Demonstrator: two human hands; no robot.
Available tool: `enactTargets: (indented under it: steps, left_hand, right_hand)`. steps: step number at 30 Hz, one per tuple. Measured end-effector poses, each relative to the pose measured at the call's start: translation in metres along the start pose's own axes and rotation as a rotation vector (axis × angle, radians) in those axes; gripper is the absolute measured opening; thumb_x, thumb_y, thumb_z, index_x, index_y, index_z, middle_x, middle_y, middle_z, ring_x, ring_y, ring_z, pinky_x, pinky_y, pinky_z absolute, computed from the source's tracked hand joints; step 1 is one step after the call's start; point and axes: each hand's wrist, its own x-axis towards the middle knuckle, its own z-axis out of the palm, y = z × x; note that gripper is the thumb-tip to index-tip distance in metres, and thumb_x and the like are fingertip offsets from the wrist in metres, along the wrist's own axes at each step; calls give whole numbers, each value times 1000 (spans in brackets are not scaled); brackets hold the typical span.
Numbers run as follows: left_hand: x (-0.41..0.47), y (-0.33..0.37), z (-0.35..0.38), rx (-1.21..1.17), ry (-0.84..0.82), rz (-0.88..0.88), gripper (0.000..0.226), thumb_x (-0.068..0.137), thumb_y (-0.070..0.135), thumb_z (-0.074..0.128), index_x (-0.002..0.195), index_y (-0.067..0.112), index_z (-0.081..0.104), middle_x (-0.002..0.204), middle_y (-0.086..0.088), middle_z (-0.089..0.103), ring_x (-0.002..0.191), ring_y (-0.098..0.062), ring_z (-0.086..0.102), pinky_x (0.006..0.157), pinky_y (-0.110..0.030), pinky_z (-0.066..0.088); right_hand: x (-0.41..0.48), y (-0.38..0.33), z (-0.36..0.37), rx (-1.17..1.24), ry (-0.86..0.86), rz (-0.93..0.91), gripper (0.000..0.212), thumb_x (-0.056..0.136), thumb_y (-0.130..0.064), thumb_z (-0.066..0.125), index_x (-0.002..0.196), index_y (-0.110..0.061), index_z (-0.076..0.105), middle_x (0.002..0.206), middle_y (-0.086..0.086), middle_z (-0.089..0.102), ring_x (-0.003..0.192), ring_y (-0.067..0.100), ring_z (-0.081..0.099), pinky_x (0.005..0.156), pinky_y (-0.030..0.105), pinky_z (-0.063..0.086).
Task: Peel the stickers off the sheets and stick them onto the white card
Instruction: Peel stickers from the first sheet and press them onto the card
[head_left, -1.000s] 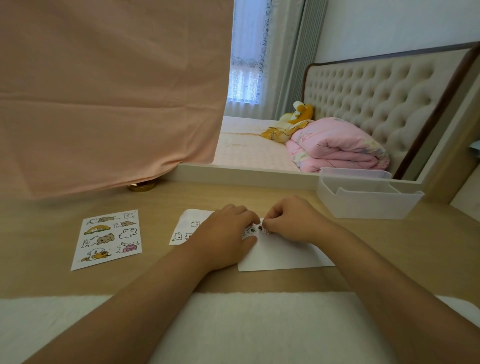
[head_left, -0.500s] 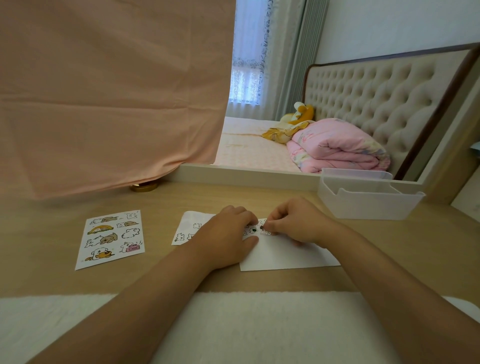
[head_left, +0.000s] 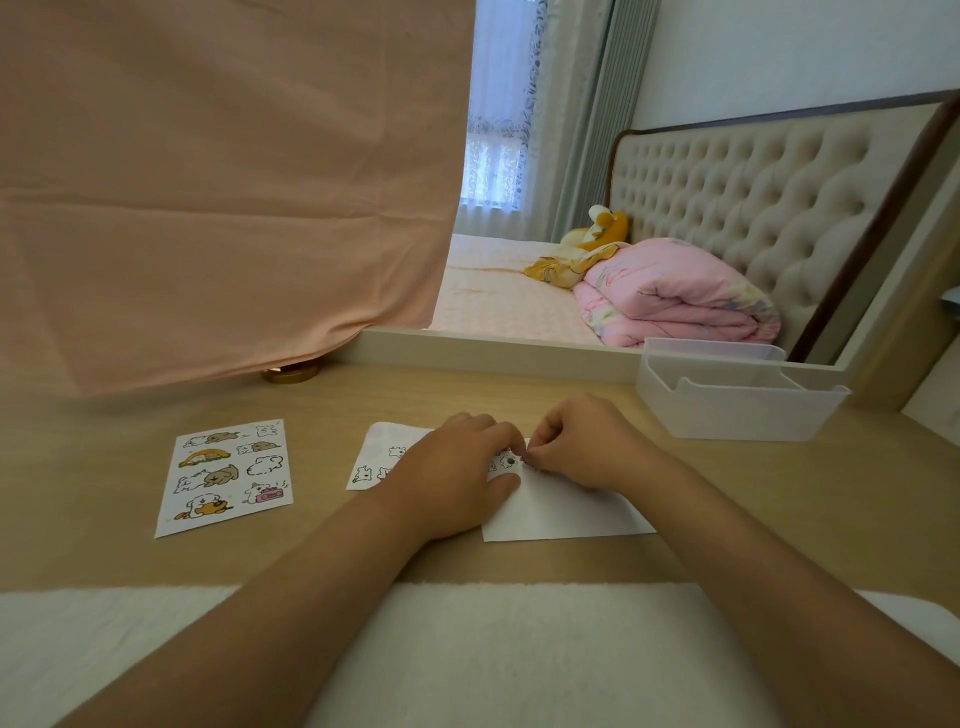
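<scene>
A sticker sheet is pinned to the bench by the left hand, which lies knuckles-up across it with a released grip, nothing clasped, apparently so the paper cannot lift or slide. The right hand is brought in from the other side, its grip closed in a fingertip pinch on a small sticker just where the sheet meets the white card (whether that sticker sits on the sheet or already on the card cannot be made out). The card is laid just beside the sheet, partly under both hands, so that a peeled sticker has little way to travel. A second sheet, its printed figures apparently all in place, is kept well apart to the left. A clear plastic bin is seen behind the right hand.
</scene>
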Motion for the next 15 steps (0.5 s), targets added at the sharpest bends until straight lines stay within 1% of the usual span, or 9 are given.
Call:
enactTargets:
  steps: [5,8,10,12,13,15]
  left_hand:
    - [-1,1,-1,6,-10,-9,28,93,35,58,121,30,57,120,10,57,114,-11,43,95,-35,43]
    - [-2,2,-1,11,-21,-13,29,94,36,57,122,31,57,121,10,57,116,-11,43,96,-36,43]
    - [-3,3,-1,29,-30,-12,30,95,36,55,124,33,57,122,11,55,117,-11,42,95,-35,42]
    - [-3,4,-2,60,-42,-2,32,97,36,52,129,35,56,124,11,53,117,-11,42,94,-34,42]
    - [-4,5,-3,75,-50,5,33,98,36,51,131,37,56,124,11,52,117,-11,41,93,-34,43]
    - [-4,4,-3,88,-62,18,35,99,35,49,132,40,57,121,10,52,116,-11,42,91,-34,44]
  right_hand:
    - [-2,3,2,-32,34,20,10,79,-31,79,72,-25,76,75,-7,71,59,13,63,45,24,49]
    - [-5,8,3,-48,49,-1,10,81,-34,78,73,-30,74,77,-13,66,73,7,62,58,21,46]
    - [-7,10,2,-20,41,-18,12,86,-31,72,75,-31,76,79,-15,67,80,6,62,61,19,44]
    - [-9,12,-1,0,26,-30,18,91,-26,63,83,-29,79,85,-15,70,85,6,63,67,19,46]
    - [-10,12,-2,4,18,-34,21,93,-23,60,89,-28,80,88,-16,70,85,5,63,68,18,46]
    - [-11,14,-5,21,5,-36,29,92,-15,56,109,-28,76,93,-13,66,75,-1,57,64,15,42]
